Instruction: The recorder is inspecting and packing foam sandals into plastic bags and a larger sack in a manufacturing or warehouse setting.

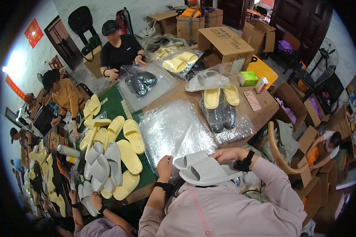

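Note:
In front of my chest is a pair of light grey slippers point(205, 170), one overlapping the other, toes to the left. My right hand point(228, 154) grips them at the heel side, fingers bent over the far slipper. To their left my left hand point(165, 166) is raised with its fingers closed together; whatever they pinch, if anything, is too small to make out. Just beyond both hands, shiny clear plastic bags point(174, 122) lie flat on the table. Dark wristbands circle both my wrists.
Yellow slippers point(130, 156) and grey slippers point(100, 168) are heaped at left. Bagged black slippers point(221, 114) lie at right, near a pink phone point(252, 100) and a cardboard box point(225, 43). A wooden chair arm point(279, 154) stands at my right. Co-workers sit around the table.

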A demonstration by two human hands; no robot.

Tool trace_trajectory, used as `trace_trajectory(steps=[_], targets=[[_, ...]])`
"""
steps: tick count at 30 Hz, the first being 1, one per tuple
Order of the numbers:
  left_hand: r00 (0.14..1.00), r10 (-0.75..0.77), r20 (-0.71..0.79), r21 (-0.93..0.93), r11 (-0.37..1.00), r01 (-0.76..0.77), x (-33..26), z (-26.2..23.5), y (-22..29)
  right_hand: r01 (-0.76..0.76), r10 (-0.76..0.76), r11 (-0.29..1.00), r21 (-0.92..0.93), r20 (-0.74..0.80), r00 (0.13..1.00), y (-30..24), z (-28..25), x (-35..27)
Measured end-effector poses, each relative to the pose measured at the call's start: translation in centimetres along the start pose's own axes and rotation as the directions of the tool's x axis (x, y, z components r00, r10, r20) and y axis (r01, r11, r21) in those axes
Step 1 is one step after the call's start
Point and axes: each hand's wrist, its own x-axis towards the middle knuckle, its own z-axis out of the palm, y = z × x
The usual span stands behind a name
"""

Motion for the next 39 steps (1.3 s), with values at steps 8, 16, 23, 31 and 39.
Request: trace_trajectory(steps=[8,16,23,31,39], targets=[[0.98,0.186,0.075,-0.163,0.972,-0.172,-0.4,0.4,-0.4,-0.011,0.012,1.0,-0.029,0.013,1.0,-2.2,1.7,0.5],[0.998,-0.051,-0.045,-0.037,0.998,0.049,0.5,0.8,0.0,0.056,-0.06,0.996,-0.071,-0.046,0.997,-1.6,1.1,0.1],[0.994,0.006,-0.105,0.025,1.0,-0.003,0.9,-0.4,1.3,0.08,-0.08,0.997,-0.008,-0.017,0.997,-1.9,1.0,-0.2],[0.942,0.152,-0.301,0.075,0.988,-0.136,0.8,-0.7,0.9,0.086,-0.086,0.996,-0.004,-0.033,0.996,-1.8,1.0,0.0],[0.927,-0.013,-0.375,0.012,1.0,0.018,1.9,-2.7,0.9,0.097,-0.098,0.995,-0.036,-0.019,0.995,-1.8,1.1,0.5]])
